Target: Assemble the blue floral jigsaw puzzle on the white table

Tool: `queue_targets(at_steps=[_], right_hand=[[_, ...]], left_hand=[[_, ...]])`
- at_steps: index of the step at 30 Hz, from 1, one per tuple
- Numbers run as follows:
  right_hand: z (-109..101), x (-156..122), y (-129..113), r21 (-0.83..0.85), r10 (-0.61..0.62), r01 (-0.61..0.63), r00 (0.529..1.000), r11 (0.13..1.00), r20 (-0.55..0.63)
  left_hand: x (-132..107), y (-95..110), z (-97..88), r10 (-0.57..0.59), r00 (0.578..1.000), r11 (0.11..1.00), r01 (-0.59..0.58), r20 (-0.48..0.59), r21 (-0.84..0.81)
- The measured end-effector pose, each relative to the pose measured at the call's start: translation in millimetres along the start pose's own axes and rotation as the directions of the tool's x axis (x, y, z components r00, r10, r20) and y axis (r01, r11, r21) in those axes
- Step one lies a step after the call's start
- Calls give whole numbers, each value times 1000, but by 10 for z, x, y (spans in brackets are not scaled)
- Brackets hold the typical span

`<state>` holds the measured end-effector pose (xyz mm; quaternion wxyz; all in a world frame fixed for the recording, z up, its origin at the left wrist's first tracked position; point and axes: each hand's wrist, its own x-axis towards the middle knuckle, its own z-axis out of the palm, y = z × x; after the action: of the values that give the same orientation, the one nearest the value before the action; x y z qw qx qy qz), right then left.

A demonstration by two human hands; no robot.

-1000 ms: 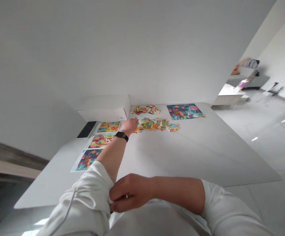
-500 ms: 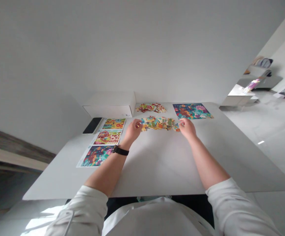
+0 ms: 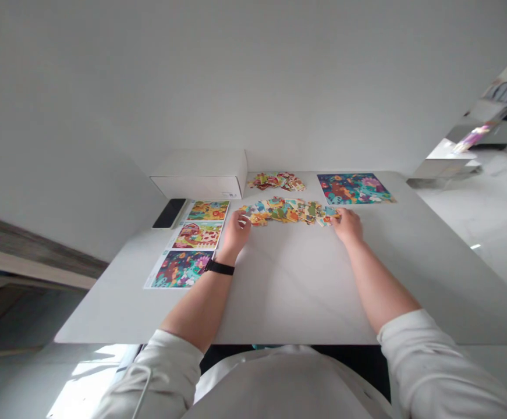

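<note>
A loose row of jigsaw puzzle pieces (image 3: 286, 210) lies across the back middle of the table, some pieces overlapping. At its left end my left hand (image 3: 237, 228) rests beside the pieces, fingers curved, with a gap between thumb and forefinger. A black band circles that wrist. At the right end, my right hand (image 3: 348, 224) has its thumb and fingertips closed on the edge of a puzzle piece (image 3: 329, 213). Its other fingers are curled and partly hidden.
Behind the row is a second heap of reddish pieces (image 3: 276, 181). A finished-looking puzzle picture (image 3: 354, 188) lies back right. On the left are a sheet with three pictures (image 3: 194, 235), a dark phone (image 3: 170, 213) and a white box (image 3: 198, 174). A wall borders the table (image 3: 288, 291).
My right hand has moved outward to the right, and the row of pieces reaches wider at both ends. My left hand stays at the left end. The view has shifted slightly.
</note>
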<state>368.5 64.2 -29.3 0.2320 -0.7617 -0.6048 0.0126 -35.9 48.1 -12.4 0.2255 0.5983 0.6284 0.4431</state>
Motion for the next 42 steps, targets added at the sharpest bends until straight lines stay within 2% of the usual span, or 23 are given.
queue_targets(at_steps=[4, 6, 9, 12, 15, 19, 22, 25, 29, 32, 36, 42], right_hand=[[-6, 10, -3, 77, -36, 47, 989, 996, -143], [-32, -24, -30, 120, -78, 96, 985, 988, -151], [-61, -131, -129, 154, -165, 164, 986, 974, -8], [-37, -241, -251, 186, -275, 245, 948, 952, 160], [27, -281, -308, 235, -373, 328, 909, 915, 185], [111, -236, -264, 237, -442, 409, 890, 881, 109], [163, -200, -214, 225, -489, 464, 869, 857, 71], [202, -190, -185, 212, -511, 492, 858, 844, 44], [231, -195, -171, 201, -523, 508, 852, 838, 28], [236, -197, -163, 202, -528, 513, 849, 834, 24], [226, -192, -148, 205, -542, 527, 840, 825, 23], [201, -192, -164, 208, -522, 503, 852, 839, 44]], left_hand=[[73, -92, -89, 87, 996, 966, -76, -35, 247], [95, -124, -99, 114, 993, 937, -102, -18, 333], [97, -131, -63, 163, 982, 897, -188, 97, 401], [82, -113, -8, 201, 961, 863, -265, 190, 431], [84, -117, 16, 176, 969, 874, -236, 174, 425], [111, -171, 6, 127, 988, 905, -150, 83, 399], [111, -191, 1, 106, 994, 892, -105, 23, 440], [92, -161, -1, 82, 996, 864, -90, 37, 496], [73, -81, 8, 78, 983, 816, -159, 167, 556], [66, -34, 30, -3, 972, 776, -146, 235, 614], [46, -8, 31, -42, 985, 745, -79, 165, 662], [63, -34, -45, -49, 995, 772, -14, 82, 636]])
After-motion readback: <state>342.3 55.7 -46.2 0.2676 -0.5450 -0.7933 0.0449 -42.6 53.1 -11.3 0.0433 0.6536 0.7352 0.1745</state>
